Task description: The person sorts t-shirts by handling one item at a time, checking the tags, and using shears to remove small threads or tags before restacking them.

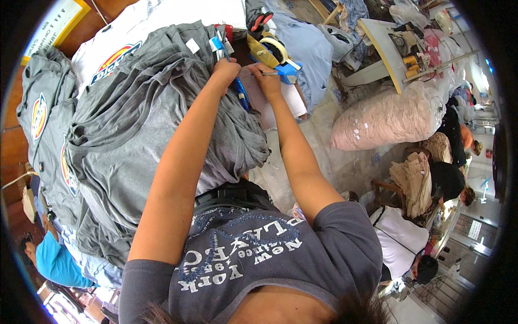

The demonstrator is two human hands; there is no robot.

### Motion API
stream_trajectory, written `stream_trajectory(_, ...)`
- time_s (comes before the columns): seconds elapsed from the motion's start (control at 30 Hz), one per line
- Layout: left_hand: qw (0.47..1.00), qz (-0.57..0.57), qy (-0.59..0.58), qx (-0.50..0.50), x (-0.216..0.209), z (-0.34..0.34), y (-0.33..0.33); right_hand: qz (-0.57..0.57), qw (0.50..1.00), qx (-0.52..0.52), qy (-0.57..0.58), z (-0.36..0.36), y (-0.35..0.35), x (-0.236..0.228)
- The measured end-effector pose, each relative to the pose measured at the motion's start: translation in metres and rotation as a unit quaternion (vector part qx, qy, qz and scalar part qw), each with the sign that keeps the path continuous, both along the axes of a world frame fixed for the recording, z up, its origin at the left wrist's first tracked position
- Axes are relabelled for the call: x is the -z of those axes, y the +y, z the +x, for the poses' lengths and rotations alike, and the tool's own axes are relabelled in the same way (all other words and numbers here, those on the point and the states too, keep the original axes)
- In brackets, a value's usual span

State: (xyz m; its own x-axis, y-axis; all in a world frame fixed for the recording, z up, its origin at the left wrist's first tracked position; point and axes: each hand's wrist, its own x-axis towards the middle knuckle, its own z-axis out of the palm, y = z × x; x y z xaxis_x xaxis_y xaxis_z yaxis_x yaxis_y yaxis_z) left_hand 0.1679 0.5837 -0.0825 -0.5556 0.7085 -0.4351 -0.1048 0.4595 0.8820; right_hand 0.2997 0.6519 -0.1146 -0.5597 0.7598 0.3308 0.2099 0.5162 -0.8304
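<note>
My left hand (225,71) is closed at the edge of a pile of grey T-shirts (137,121). A blue-and-white item (217,46) sticks up just beyond it, and a blue pen-like item (241,96) lies below; what the fingers grip is hidden. Close beside it, my right hand (266,80) is closed around a slim, pen-like thing (269,73). Under that hand lies an open notebook (294,101) with white pages. A yellow tape dispenser (262,49) carrying a tape roll and a blue box (290,71) stand just past the right hand.
Red-and-black-handled scissors (262,20) lie at the far edge, near white shirts (178,21). Light blue cloth (307,51) drapes to the right. On the floor sits a large clear bag of pink pieces (386,119). Other people work at right and at lower left, one in a blue shirt (62,263).
</note>
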Motion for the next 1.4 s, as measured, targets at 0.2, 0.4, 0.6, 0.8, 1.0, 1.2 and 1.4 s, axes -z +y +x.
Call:
stream_trajectory(0.2, 1.000, 0.000, 0.007, 0.002, -0.003, 0.001, -0.002, 0.021, 0.999, 0.014, -0.025, 0.000, -0.001, -0.004)
stream_trajectory(0.4, 1.000, -0.006, 0.004, -0.007, -0.010, 0.006, -0.002, 0.052, 0.998, 0.021, 0.007, 0.000, 0.000, 0.000)
stream_trajectory(0.6, 0.998, -0.008, 0.054, 0.023, -0.008, 0.007, 0.002, -0.183, 0.980, -0.007, 0.081, 0.010, 0.009, -0.002)
stream_trajectory(0.8, 0.971, -0.045, 0.230, 0.053, -0.005, 0.008, -0.003, -0.241, 0.938, -0.016, 0.248, 0.006, -0.003, -0.069)
stream_trajectory(1.0, 0.958, -0.092, 0.250, 0.108, -0.020, 0.015, 0.000, -0.037, 0.980, 0.117, 0.156, -0.015, 0.053, -0.102)
stream_trajectory(1.2, 0.959, 0.081, 0.255, 0.092, -0.029, 0.019, -0.018, 0.072, 0.982, 0.167, -0.058, -0.051, 0.063, -0.113)
stream_trajectory(1.4, 0.920, 0.315, 0.219, 0.081, -0.112, 0.056, -0.078, -0.182, 0.981, 0.061, 0.008, -0.052, 0.049, -0.132)
